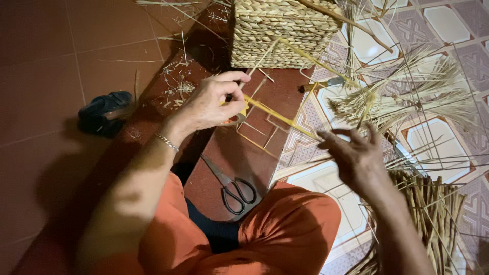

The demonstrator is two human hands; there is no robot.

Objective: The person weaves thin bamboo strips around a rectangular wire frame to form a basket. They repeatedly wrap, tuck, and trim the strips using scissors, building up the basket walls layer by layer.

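In the head view, a person is seen seated on the floor with legs in orange cloth folded at the near edge. The left hand [216,102] is held left of centre, its fingers curled and pressed together around a flat yellow strand [277,118], which is pinched between thumb and forefinger. A thin bracelet [167,142] is worn on that wrist. From the pinch, the strand is stretched rightward and nearward to the right hand [356,158], whose fingers are spread and loosely arched; the strand's end is met at its fingertips, but whether it is actually gripped there cannot be told.

A woven basket [280,30] of plaited pale fibre is set at the far centre, just beyond the left hand, with loose strands run down from its near wall toward the hands. A pair of black-handled scissors [232,186] is laid on the dark red floor between the knees, near the body, blades pointed far and left. A fanned bundle of dry straw [402,97] is spread on the patterned tiles to the right, beyond the right hand. A thicker stack of brownish reeds [433,214] is laid at the near right, beside the right forearm. A dark sandal [104,112] is placed on the floor at the left, well apart from the hands, with straw scraps scattered between it and the basket.
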